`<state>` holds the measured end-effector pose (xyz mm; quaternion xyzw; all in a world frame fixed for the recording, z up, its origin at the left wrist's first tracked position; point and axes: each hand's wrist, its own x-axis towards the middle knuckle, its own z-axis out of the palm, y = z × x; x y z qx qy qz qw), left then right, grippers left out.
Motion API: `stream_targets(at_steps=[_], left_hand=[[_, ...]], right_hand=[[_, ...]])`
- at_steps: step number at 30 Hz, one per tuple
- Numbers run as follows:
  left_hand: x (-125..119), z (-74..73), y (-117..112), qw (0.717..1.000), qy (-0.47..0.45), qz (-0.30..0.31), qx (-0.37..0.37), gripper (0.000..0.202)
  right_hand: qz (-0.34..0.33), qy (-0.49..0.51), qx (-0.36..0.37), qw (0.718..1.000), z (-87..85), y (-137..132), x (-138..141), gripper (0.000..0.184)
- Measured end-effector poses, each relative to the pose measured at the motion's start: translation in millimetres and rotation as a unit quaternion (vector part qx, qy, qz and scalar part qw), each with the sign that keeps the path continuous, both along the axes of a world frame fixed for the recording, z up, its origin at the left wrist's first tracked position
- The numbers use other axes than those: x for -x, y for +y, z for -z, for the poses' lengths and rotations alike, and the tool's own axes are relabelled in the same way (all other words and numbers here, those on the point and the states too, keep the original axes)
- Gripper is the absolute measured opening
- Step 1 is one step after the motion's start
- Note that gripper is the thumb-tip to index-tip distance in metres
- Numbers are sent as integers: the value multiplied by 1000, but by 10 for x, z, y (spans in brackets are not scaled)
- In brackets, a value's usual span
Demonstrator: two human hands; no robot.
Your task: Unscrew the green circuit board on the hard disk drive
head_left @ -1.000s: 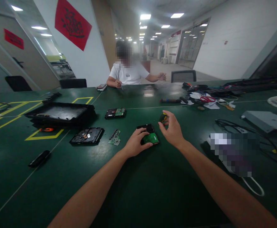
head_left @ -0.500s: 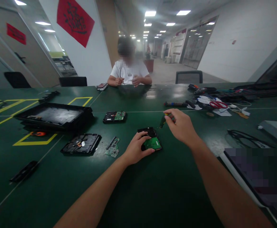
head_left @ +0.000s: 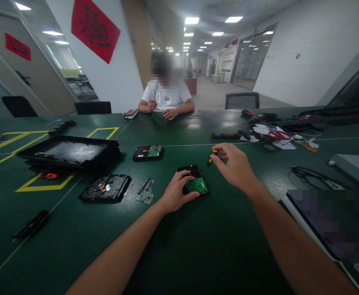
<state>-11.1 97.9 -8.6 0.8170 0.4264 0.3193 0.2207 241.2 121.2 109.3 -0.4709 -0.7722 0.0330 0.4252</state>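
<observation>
My left hand (head_left: 177, 191) grips a hard drive (head_left: 200, 185) on the table, its fingers over the top and its thumb at the near edge. The drive lies with a green circuit board facing up, partly hidden under my fingers. Just right of it, my right hand (head_left: 237, 167) pinches a small screwdriver (head_left: 209, 160) with a dark and yellow handle. The screwdriver points down beside the drive's far right corner; its tip is too small to make out. Left of my left hand lies a loose circuit board (head_left: 146, 191).
A second hard drive (head_left: 148, 152) lies farther off; an opened drive casing (head_left: 107, 187) and black trays (head_left: 68, 151) stand left. At right are a laptop (head_left: 323, 229), a black cable (head_left: 317, 179) and a tool (head_left: 225, 135). Across the table (head_left: 179, 254) sits a person (head_left: 167, 96).
The screwdriver's handle has turned or tilted slightly in my right hand, showing more yellow. My left hand stays on the drive. The person opposite has lowered one hand toward the table.
</observation>
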Motion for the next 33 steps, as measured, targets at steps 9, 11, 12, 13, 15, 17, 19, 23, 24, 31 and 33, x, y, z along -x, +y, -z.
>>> stream_targets(at_steps=[9, 11, 12, 13, 15, 17, 19, 23, 24, 31, 33], left_hand=[[-12, 3, -6, 1000, -8, -1, 5, 60], [-12, -5, -8, 1000, -9, 0, 9, 60], [-12, -8, -9, 1000, -10, 1, 12, 60], [-13, -10, -11, 1000, -12, 2, 15, 60], [-18, -13, -16, 1000, -17, 1, 21, 60], [-28, -19, -26, 999, -21, -3, 24, 59], [-38, -30, -37, 999, -23, -7, 26, 59], [-50, -54, -56, 999, -21, -12, 34, 57], [-51, -56, -57, 999, -23, -13, 36, 57], [-63, -52, -52, 998, -27, -19, 47, 56], [-66, -58, -54, 998, -27, -19, 48, 56]], right_hand=[[-2, 23, -11, 1000, 70, 0, 74, 17], [-2, 28, -9, 1000, 75, -10, 94, 17], [-5, 35, -3, 999, 79, -14, 103, 19], [-9, 41, 4, 999, 84, -16, 111, 21], [-19, 39, 16, 999, 97, -12, 121, 28], [-31, 27, 16, 999, 112, 5, 121, 33], [-36, 16, 5, 999, 125, 29, 112, 34], [-31, 0, -14, 999, 131, 57, 90, 26], [-30, -1, -14, 999, 130, 57, 89, 26], [-48, 5, -1, 999, 109, 23, 121, 32], [-44, 11, 0, 999, 105, 15, 129, 29]])
